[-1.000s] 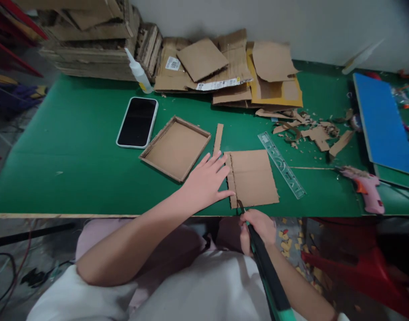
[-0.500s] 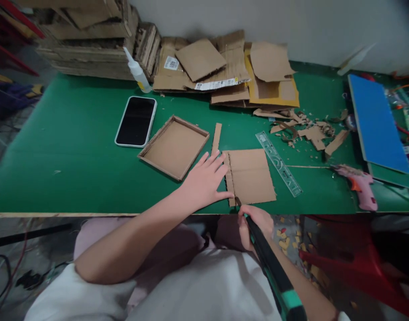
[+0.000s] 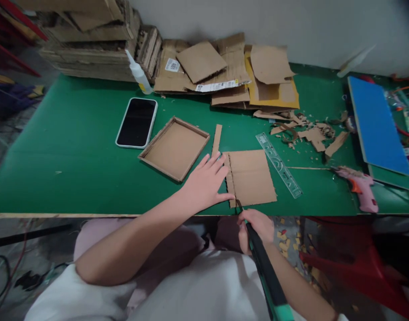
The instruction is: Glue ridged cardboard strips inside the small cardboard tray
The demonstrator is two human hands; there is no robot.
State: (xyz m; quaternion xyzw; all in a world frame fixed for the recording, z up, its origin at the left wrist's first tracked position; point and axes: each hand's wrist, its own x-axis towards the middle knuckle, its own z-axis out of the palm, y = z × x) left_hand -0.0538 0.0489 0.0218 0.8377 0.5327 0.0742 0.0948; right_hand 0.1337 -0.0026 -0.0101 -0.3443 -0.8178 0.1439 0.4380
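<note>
Head cam, so nearest first: the right hand (image 3: 259, 225) is wrapped around a black-green knife (image 3: 263, 265), blade tip at the near end of a rough slit in the cardboard piece (image 3: 254, 176). That slit runs away from the body, so the right hand is the closer one to its near end. Left hand (image 3: 202, 185) is spread flat, just left of the slit, thumb and fingertips on the cardboard's left band. Clear ruler (image 3: 280, 166) sits right of it, shallow cardboard tray (image 3: 176, 149) left, phone (image 3: 137, 122) past that, glue bottle (image 3: 140, 76) farther back.
</note>
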